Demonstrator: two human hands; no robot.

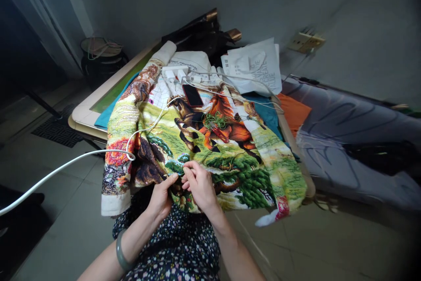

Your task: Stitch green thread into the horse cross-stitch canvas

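Observation:
A large embroidered cloth with horses and green foliage lies over the table and hangs down its near side to my lap. My left hand grips the lower edge, thumb on top and fingers hidden underneath. Just right of it, my right hand is pinched close above the cloth; whatever sits between its fingertips is too small to make out. Farther up lies a tangle of green thread. Both sides of the cloth are rolled, with loose thread ends showing on the left roll.
A dark phone rests on the cloth below a white power strip. A white cable loops in from the left. Behind are a white bag and dark wrapping. The table's rounded corner shows at left, a stool beyond.

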